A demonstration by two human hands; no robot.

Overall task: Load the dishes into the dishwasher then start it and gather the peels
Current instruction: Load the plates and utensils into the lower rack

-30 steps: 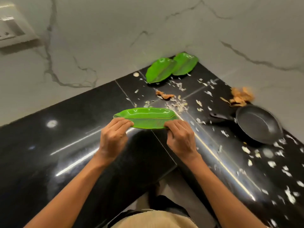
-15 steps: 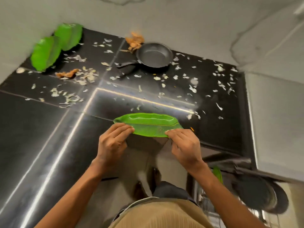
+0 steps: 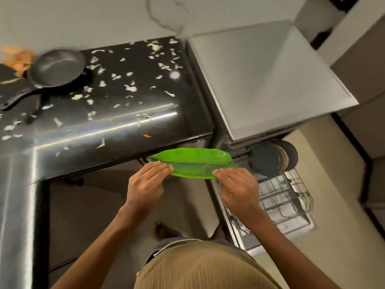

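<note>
A green leaf-shaped plate point(image 3: 193, 160) is held level in the air, just past the front edge of the black counter point(image 3: 104, 126). My left hand point(image 3: 145, 184) pinches its near left rim and my right hand point(image 3: 237, 188) pinches its near right rim. To the right, the dishwasher point(image 3: 260, 76) stands with its lower wire rack point(image 3: 281, 197) pulled out. Dark round plates point(image 3: 268, 158) stand in the rack's back. White peels point(image 3: 129, 87) are scattered over the counter, and orange peels point(image 3: 17, 59) lie at its far left.
A black frying pan point(image 3: 56, 67) sits on the counter at the back left, handle pointing left. The counter forms an L around the floor where I stand. Beige cabinets point(image 3: 364, 69) rise to the right of the dishwasher.
The view has swung right. Both hands have carried the green plate off the counter toward the dishwasher rack. The two other green plates have left the view.
</note>
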